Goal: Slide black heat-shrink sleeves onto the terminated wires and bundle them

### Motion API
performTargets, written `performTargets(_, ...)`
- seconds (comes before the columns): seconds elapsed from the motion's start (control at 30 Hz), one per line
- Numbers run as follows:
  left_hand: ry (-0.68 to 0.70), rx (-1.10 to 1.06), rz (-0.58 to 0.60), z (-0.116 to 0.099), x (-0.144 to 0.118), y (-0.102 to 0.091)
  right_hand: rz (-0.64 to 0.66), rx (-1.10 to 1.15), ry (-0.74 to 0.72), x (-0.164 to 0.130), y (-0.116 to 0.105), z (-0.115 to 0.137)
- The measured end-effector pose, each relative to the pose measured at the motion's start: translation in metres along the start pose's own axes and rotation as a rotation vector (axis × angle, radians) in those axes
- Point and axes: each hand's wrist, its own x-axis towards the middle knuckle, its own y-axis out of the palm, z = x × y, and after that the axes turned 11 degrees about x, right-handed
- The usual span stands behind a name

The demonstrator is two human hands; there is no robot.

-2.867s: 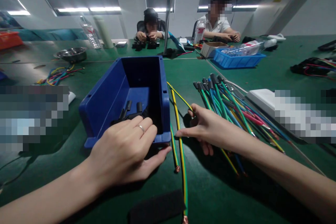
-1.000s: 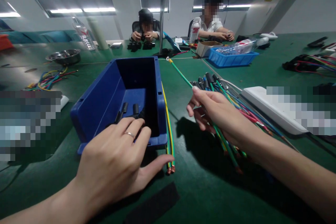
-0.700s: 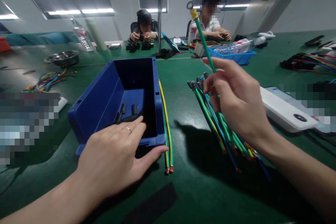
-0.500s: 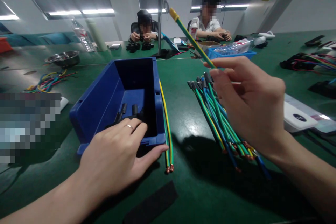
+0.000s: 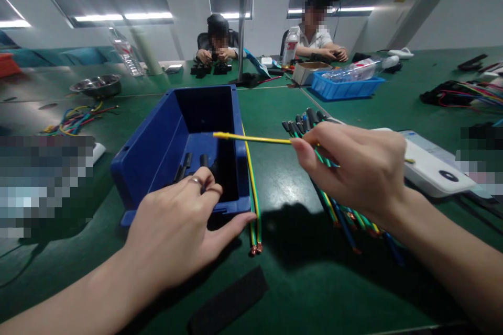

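Observation:
My right hand (image 5: 349,167) pinches a yellow-green wire (image 5: 261,140), which points left with its yellow-capped end over the right wall of a dark blue bin (image 5: 137,159). My left hand (image 5: 176,214) reaches over the bin's front lip. Its fingers bend down among black sleeves (image 5: 184,165), their tips hidden, while the thumb stretches out apart from them. Two yellow-green wires (image 5: 255,204) lie along the bin's right side, with copper terminals at their near ends. Under my right hand rests a bundle of green and blue wires (image 5: 328,204) with black-sleeved far ends.
A black strip (image 5: 230,298) lies near the front. A white device (image 5: 440,167) is at right. Farther back are a light blue tray (image 5: 346,91) holding a plastic bottle, a metal bowl (image 5: 96,86) and loose wires (image 5: 74,120). Two people sit across the table.
My right hand has lowered and turned, swinging the wire from upright-slanted to nearly level, toward the bin. My left hand's fingers have curled slightly more inside the bin.

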Motion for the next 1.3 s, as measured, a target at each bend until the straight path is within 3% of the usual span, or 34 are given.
performTargets(0.17, 0.016, 0.005, 0.005, 0.001, 0.000, 0.002, 0.034, -0.048, -0.071, 0.003, -0.004, -0.001)
performTargets(0.57, 0.038, -0.030, -0.061, 0.000, 0.001, 0.003, 0.072, -0.002, -0.027, 0.001, -0.001, -0.012)
performTargets(0.7, 0.042, -0.024, -0.031, -0.001, 0.002, 0.002, 0.101, 0.035, -0.039, 0.003, -0.006, -0.015)
performTargets(0.9, 0.019, -0.051, -0.023, -0.001, 0.001, 0.000, 0.243, 0.184, -0.031, -0.001, -0.003, -0.023)
performTargets(1.17, 0.034, -0.323, -0.067, 0.001, -0.004, 0.002, 0.610, 0.246, 0.090, 0.000, -0.001, -0.025)
performTargets(1.3, 0.040, -0.344, -0.142, 0.000, -0.004, 0.001, 0.604, 0.267, 0.137, -0.001, 0.002, -0.027)
